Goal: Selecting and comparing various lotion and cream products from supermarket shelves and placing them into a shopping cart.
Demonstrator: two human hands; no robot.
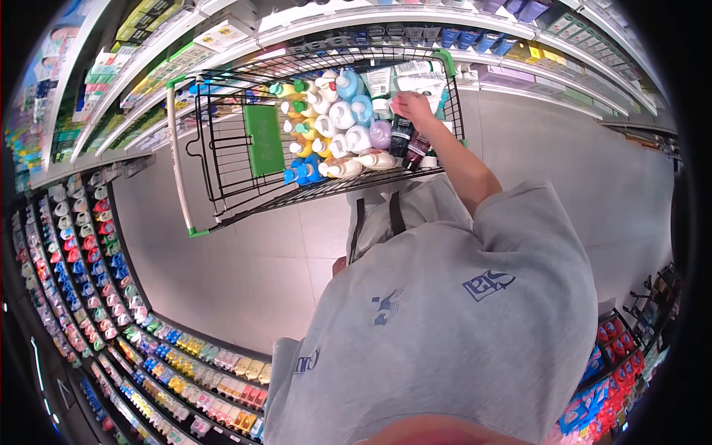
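My right hand (412,108) reaches into the far right end of a black wire shopping cart (245,200). Its fingers are bent together at the white tubes (415,83); what they hold, if anything, is hard to make out. Left of it stand several pump bottles: white ones (341,115), light blue ones (348,85), a lilac one (380,133) and yellow ones with green tops (300,147). Dark tubes or bottles (401,137) lie just below the hand. Of my left hand (339,265) only a sliver shows beside my grey shirt, fingers hidden.
A green panel (263,141) sits in the cart, whose pale handle (178,163) is at the left. Stocked shelves (475,55) run close behind it. More shelves of colourful bottles (81,259) curve round the left and below. Grey tiled floor (259,282) lies between.
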